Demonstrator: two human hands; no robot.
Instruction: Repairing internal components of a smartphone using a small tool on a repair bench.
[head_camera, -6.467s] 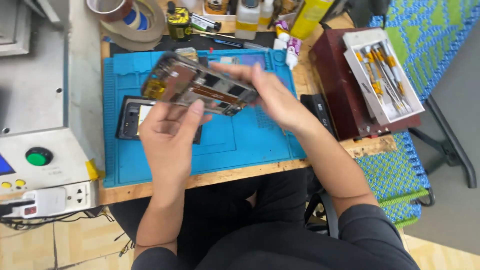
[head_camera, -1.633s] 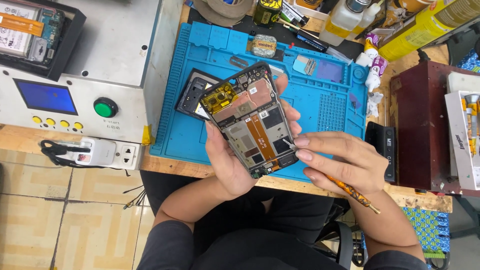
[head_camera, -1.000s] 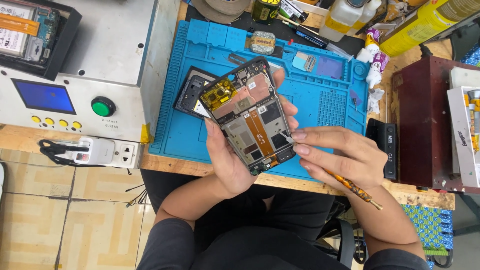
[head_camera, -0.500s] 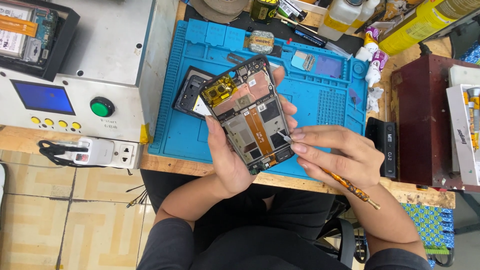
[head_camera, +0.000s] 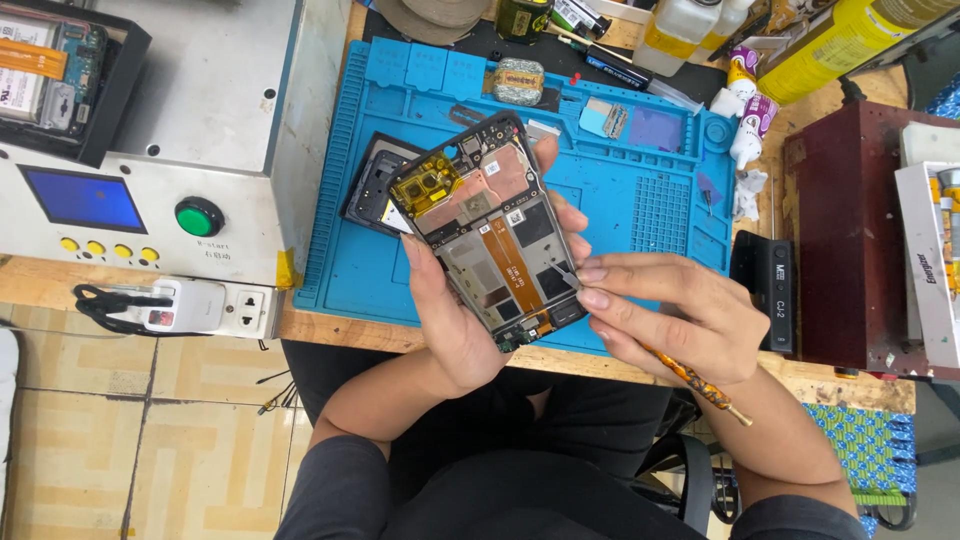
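Note:
My left hand (head_camera: 455, 320) holds an opened phone (head_camera: 490, 230) with its back off, showing the circuit board, an orange flex cable and gold shielding. My right hand (head_camera: 675, 315) pinches a thin tool with an orange patterned handle (head_camera: 700, 385); its metal tip touches the phone's right edge near the lower half. Both hands are over the front edge of a blue work mat (head_camera: 640, 210). A black phone back cover (head_camera: 370, 185) lies on the mat behind the phone.
A grey machine (head_camera: 200, 110) with a blue screen and green button stands at the left, a power strip (head_camera: 190, 305) in front of it. Bottles, tubes and small parts line the mat's back edge. A dark red box (head_camera: 850, 240) and a black device (head_camera: 770, 290) sit at the right.
The view has shifted since the oldest frame. Over the last second the phone stays in my left hand and my right hand brings the tool tip up to its right edge.

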